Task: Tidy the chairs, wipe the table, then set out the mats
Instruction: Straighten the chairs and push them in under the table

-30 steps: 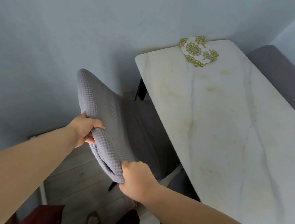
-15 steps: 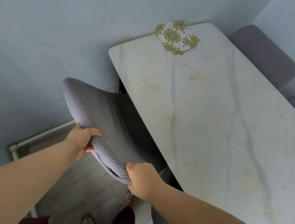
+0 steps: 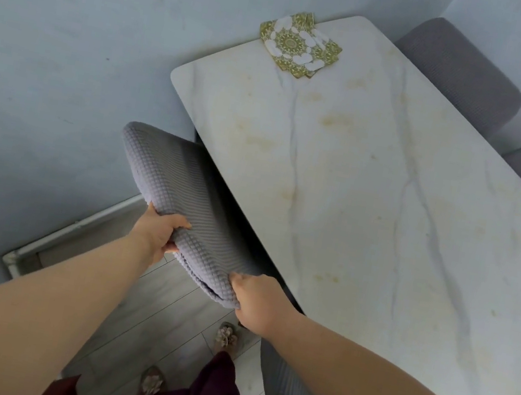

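My left hand and right hand both grip the grey chair backrest top, seat tucked under the bench left edge. Padded cover feels soft, frame likely stiff; hold the top rim.

Stained white marble table, gold-and-white mats stacked at far corner

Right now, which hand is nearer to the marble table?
Right. The right hand grips the chair back at its near end, close beside the table edge; the left hand grips it farther out, on the wall side.
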The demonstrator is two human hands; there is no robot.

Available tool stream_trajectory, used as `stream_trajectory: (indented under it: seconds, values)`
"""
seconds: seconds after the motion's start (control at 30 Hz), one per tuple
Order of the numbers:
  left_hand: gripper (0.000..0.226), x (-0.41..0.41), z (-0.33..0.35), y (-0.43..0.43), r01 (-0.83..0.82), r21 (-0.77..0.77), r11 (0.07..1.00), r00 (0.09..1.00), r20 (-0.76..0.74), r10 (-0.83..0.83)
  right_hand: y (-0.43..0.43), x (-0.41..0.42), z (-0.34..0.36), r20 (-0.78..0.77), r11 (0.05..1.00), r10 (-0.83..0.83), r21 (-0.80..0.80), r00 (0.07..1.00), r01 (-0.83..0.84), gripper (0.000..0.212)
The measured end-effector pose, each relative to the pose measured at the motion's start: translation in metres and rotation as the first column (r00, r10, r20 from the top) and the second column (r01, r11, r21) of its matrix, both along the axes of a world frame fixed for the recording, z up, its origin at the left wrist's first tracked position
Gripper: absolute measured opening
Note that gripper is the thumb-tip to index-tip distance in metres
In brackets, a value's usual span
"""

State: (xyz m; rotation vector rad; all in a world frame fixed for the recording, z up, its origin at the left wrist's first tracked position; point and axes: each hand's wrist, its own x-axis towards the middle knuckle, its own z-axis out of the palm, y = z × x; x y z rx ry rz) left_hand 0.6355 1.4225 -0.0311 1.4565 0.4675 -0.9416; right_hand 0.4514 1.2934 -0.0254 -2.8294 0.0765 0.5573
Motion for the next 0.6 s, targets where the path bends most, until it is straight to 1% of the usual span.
stream_trajectory:
  seconds: [0.1,0.2,0.4,0.47,0.57,0.6]
  values:
    - [0.058,0.001,-0.002,-0.005,-0.004,-0.002,1.000,1.000,-0.001,0.004,-0.005,0.001,-0.005,0.015,0.999,-0.026,0.025,1.000,0.025,0.023]
    - [0.063,0.004,-0.004,-0.010,-0.016,0.001,1.000,1.000,-0.010,0.016,-0.009,0.003,-0.008,0.016,0.999,-0.025,0.047,1.000,0.024,0.023]
    - [0.066,0.004,-0.004,-0.010,-0.007,0.043,0.999,1.000,0.000,0.007,-0.008,0.003,-0.007,-0.017,0.999,-0.031,0.019,0.999,0.031,0.028]
    - [0.067,0.004,-0.003,-0.010,0.013,0.067,0.998,1.000,-0.006,-0.013,-0.010,0.002,-0.002,-0.054,0.999,-0.033,0.038,0.998,0.035,0.038]
    - [0.067,0.001,0.001,-0.008,0.093,0.154,0.984,0.995,0.009,-0.095,-0.021,-0.003,0.004,-0.147,0.979,-0.088,0.169,0.985,0.113,0.067]
    - [0.066,0.000,0.003,-0.007,0.118,0.190,0.975,0.992,0.018,-0.123,-0.024,-0.005,0.004,-0.177,0.972,-0.106,0.188,0.979,0.139,0.073]
